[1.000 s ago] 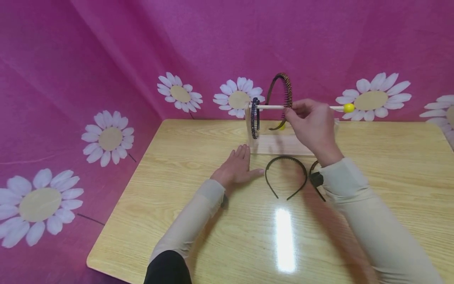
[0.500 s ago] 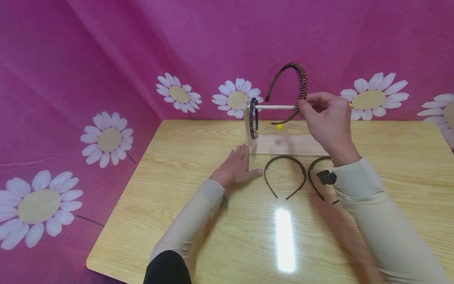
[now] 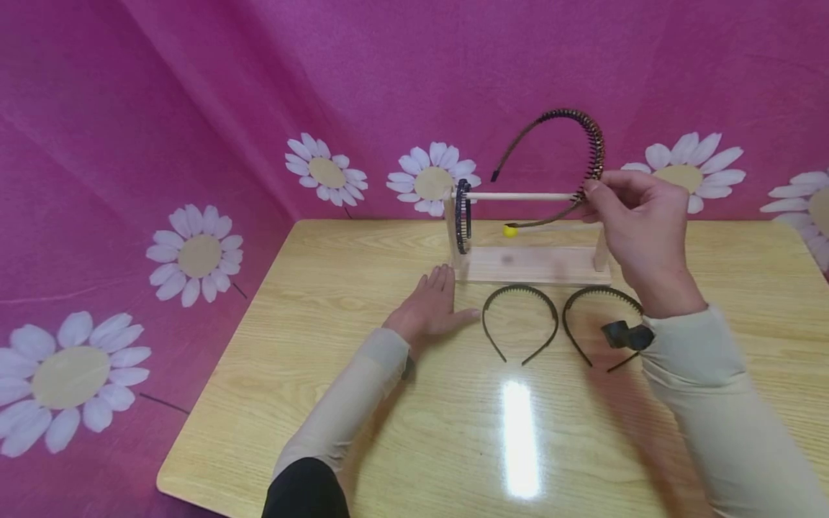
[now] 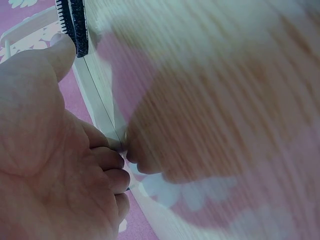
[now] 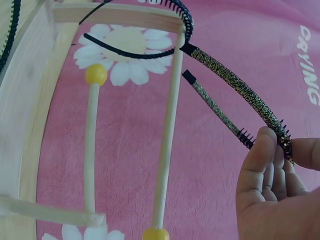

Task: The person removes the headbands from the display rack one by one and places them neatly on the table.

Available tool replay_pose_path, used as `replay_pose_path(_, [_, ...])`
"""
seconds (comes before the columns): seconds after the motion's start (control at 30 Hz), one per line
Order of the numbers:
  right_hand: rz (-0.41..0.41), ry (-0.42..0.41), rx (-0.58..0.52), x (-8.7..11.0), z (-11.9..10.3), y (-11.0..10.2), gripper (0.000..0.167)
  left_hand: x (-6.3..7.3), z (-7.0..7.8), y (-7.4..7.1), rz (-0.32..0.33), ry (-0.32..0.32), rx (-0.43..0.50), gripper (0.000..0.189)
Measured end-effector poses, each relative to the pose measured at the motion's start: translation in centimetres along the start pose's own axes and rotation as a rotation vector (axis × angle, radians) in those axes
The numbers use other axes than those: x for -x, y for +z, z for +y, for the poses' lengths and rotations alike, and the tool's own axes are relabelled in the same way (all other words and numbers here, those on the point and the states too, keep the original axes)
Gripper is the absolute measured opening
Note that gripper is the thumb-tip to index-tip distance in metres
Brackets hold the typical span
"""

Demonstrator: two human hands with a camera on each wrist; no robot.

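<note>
My right hand (image 3: 654, 230) pinches a brown-and-gold toothed headband (image 3: 597, 144) between thumb and fingers, its ends pointing left. In the head view the headband overlaps the upper rod (image 3: 518, 196) of a wooden stand (image 3: 537, 265); the right wrist view shows it beside that rod, with a gap along most of its length. A dark glittery headband (image 3: 463, 219) hangs on the rod against the left upright. My left hand (image 3: 427, 309) rests flat on the table, fingertips at the foot of that upright. Its thumb points to a black headband (image 3: 518, 288) lying there.
Another black headband (image 3: 592, 291) lies on the table (image 3: 311, 360) to the right, partly under my right wrist and its camera. A lower rod with a yellow ball (image 3: 510, 231) shows behind. The upper rod ends in a yellow ball (image 5: 156, 234). A pink flowered cloth (image 3: 388, 72) hangs behind.
My right hand has moved right along the rod with the brown-and-gold headband, which has turned to show its arch more widely. The left hand has stayed in place.
</note>
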State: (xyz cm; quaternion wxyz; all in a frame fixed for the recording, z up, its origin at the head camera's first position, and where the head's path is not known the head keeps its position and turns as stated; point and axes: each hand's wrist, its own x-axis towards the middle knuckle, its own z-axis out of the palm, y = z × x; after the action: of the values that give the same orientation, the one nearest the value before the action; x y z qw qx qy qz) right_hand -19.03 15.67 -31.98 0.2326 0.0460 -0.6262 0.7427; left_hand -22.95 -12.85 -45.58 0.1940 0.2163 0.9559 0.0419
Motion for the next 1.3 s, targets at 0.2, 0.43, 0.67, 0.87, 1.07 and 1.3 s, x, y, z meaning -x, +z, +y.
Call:
replay_pose_path(0.2, [0.006, 0.051, -0.155, 0.1, -0.3, -1.9, 0.011, 0.0, 0.0, 0.1, 0.003, 0.000, 0.001, 0.106])
replay_pose_path(0.43, [-0.005, 0.155, -0.254, 0.4, -0.9, -4.8, 0.013, 0.1, 0.0, -0.1, -0.007, -0.003, 0.013, 0.107])
replay_pose_path(0.67, [-0.006, 0.176, -0.185, 0.6, -0.8, -7.4, 0.014, 0.1, 0.0, -0.2, -0.009, 0.000, 0.015, 0.106])
replay_pose_path(0.87, [-0.021, 0.211, -0.208, 0.6, -0.6, -9.7, 0.015, 0.0, -0.1, 0.0, -0.003, 0.003, 0.027, 0.106])
replay_pose_path(1.07, [-0.046, 0.241, -0.212, 0.4, -0.1, -12.2, 0.017, 0.1, 0.0, 0.0, 0.006, 0.004, 0.027, 0.105])
replay_pose_path(1.3, [-0.129, 0.321, -0.385, 0.3, 1.2, -15.4, 0.026, -0.1, -0.1, 0.2, -0.002, 0.003, 0.003, 0.106])
